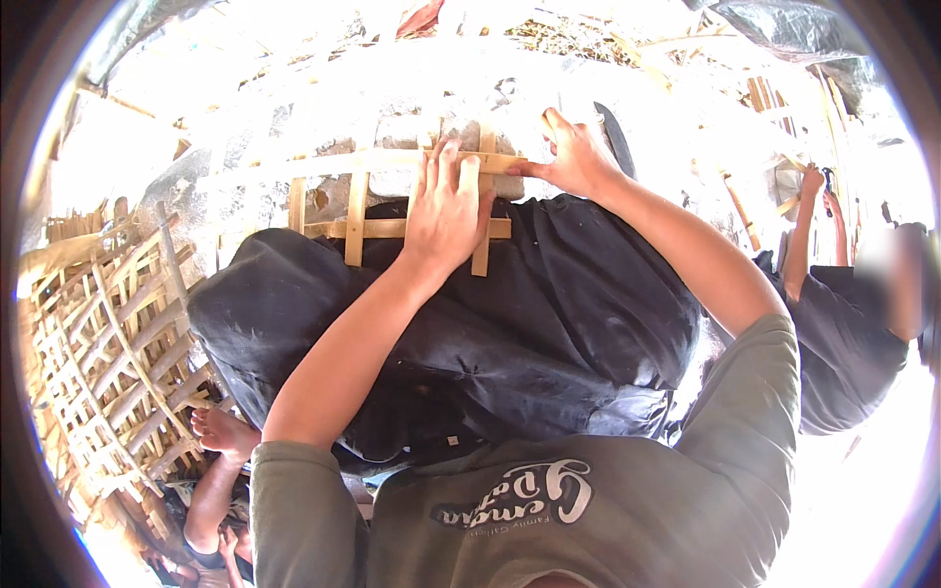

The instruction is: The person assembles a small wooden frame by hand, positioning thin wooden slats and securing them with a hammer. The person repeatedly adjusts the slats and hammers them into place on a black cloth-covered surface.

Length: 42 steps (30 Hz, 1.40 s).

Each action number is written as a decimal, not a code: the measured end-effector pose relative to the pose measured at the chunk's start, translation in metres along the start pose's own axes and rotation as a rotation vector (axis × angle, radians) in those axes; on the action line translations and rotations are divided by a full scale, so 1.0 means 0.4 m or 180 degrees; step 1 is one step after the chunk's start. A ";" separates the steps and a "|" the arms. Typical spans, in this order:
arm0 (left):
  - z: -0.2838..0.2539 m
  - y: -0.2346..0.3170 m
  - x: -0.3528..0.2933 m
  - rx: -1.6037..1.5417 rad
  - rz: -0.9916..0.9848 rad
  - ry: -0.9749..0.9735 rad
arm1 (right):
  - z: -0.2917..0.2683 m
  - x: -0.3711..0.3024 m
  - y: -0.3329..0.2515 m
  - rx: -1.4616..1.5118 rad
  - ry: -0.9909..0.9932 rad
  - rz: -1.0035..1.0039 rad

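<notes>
A small lattice of flat pale bamboo strips lies in front of me, its near part over my dark-clothed knees. My left hand rests on it with fingers stretched across the long crosswise strip. At that strip's right end, my right hand touches it with the thumb, while the forefinger is raised apart. Just beyond the right hand is a dark curved piece like a blade. Glare washes out the far ends of the upright strips.
At the left stands a large woven bamboo panel. Another person's bare foot shows at the lower left. On the right sits a co-worker in dark clothes, hands raised near bamboo pieces. Bright, stony ground lies beyond the lattice.
</notes>
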<state>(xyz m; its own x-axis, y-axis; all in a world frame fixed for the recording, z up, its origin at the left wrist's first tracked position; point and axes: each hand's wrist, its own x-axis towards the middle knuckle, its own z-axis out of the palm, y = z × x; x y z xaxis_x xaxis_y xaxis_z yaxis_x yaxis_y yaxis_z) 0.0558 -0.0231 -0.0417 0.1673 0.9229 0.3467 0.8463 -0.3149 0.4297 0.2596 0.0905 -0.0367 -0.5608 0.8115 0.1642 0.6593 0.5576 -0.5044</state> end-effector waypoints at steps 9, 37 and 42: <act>-0.037 0.021 -0.017 0.0530 0.0112 -0.0781 | -0.009 -0.006 -0.008 0.0262 0.0002 0.0077; -0.024 0.052 -0.009 0.0732 -0.0038 -0.0890 | -0.024 0.000 0.036 0.0084 -0.0360 0.0318; -0.037 0.053 -0.008 0.0717 -0.0015 -0.0926 | -0.145 -0.001 -0.039 -0.0025 -0.0535 0.0209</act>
<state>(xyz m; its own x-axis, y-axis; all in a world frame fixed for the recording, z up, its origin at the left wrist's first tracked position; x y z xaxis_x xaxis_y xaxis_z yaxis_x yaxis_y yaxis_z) 0.0659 -0.0361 -0.0215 0.2726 0.9588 0.0798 0.9321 -0.2838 0.2252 0.2784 0.0916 0.0202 -0.5918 0.8060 -0.0133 0.7007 0.5062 -0.5028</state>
